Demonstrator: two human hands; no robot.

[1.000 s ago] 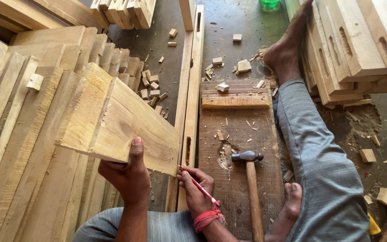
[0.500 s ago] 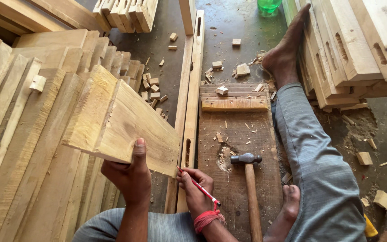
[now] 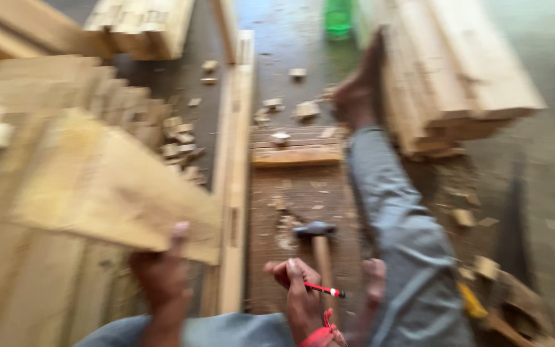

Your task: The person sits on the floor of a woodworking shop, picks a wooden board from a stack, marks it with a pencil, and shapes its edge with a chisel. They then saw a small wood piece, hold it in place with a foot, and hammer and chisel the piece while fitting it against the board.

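A seated woodworker's left hand [image 3: 162,283] grips the near edge of a wooden board [image 3: 117,186], thumb up its face, holding it tilted over stacked planks [image 3: 27,283], while the right hand [image 3: 300,292] pinches a red pencil [image 3: 321,290] just beside a hammer [image 3: 316,241] on the workbench plank [image 3: 297,193]. The board looks stiff, dry and fairly light, probably best gripped along its edges. Farther off lie offcuts [image 3: 181,138] and a green container [image 3: 338,16], contents too blurred to tell.

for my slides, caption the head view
Left hand steadies a wooden block; right hand holds a red pencil near a hammer.
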